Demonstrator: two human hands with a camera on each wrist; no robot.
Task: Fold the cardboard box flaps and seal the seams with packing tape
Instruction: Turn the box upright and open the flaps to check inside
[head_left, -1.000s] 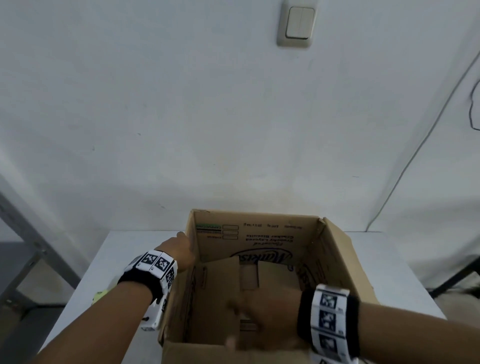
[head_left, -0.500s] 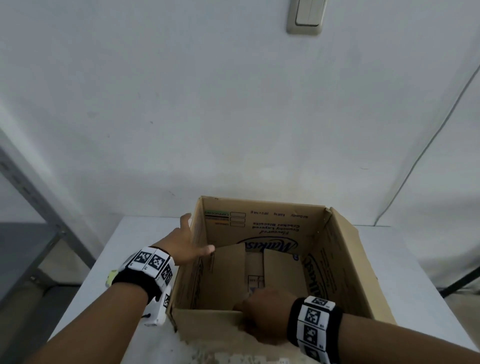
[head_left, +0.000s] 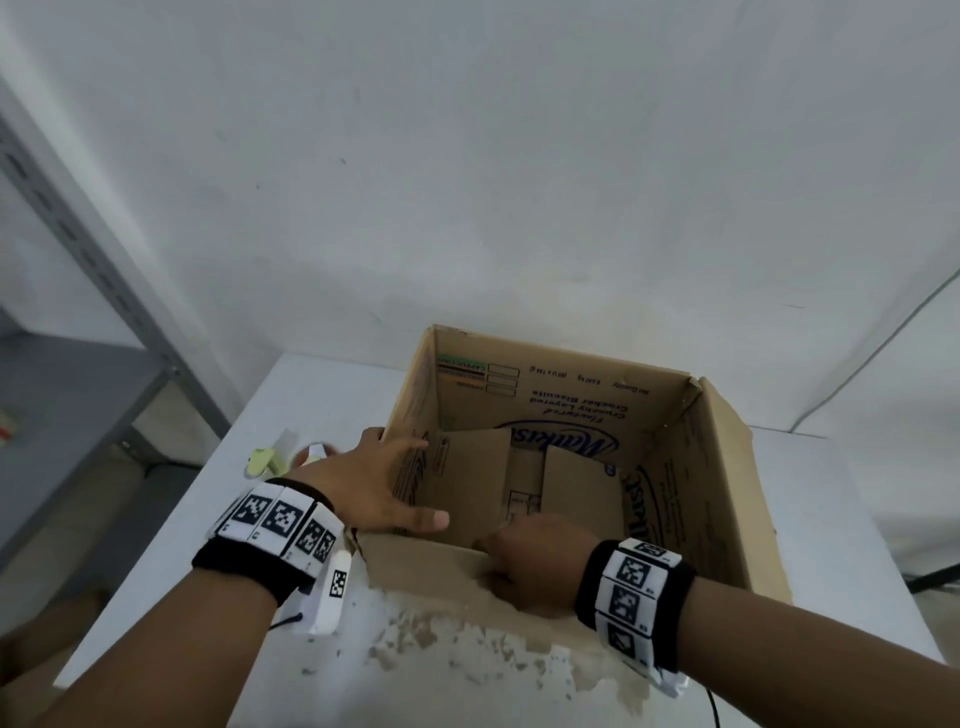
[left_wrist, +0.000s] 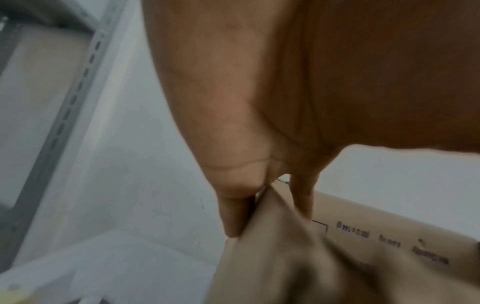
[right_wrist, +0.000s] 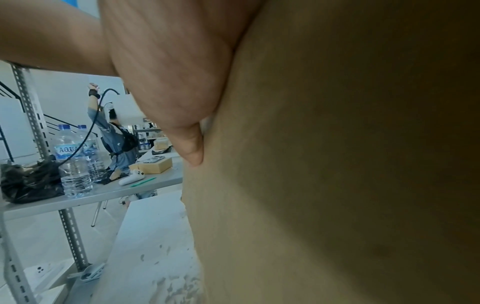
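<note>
An open brown cardboard box (head_left: 571, 395) stands on the white table (head_left: 857, 519), printing on its inner walls. Two inner flaps (head_left: 467, 483) lie loosely folded at its bottom. My left hand (head_left: 374, 483) straddles the top edge of the left wall, thumb and one finger inside. In the left wrist view its fingers (left_wrist: 233, 216) sit on either side of the cardboard edge (left_wrist: 376, 246). My right hand (head_left: 530, 561) grips the near wall, fingers hooked over the rim. In the right wrist view the thumb (right_wrist: 192, 148) presses on the outer cardboard face (right_wrist: 337, 185).
A yellow-green object (head_left: 262, 460) and a small round thing (head_left: 314, 452) lie on the table left of the box, partly behind my left hand. A grey metal rack (head_left: 104, 270) stands at the left. The wall is close behind. Water bottles (right_wrist: 75, 164) stand on another table.
My right hand has drawn back from inside the box to its near wall. My left hand has moved from outside the left wall onto its top edge.
</note>
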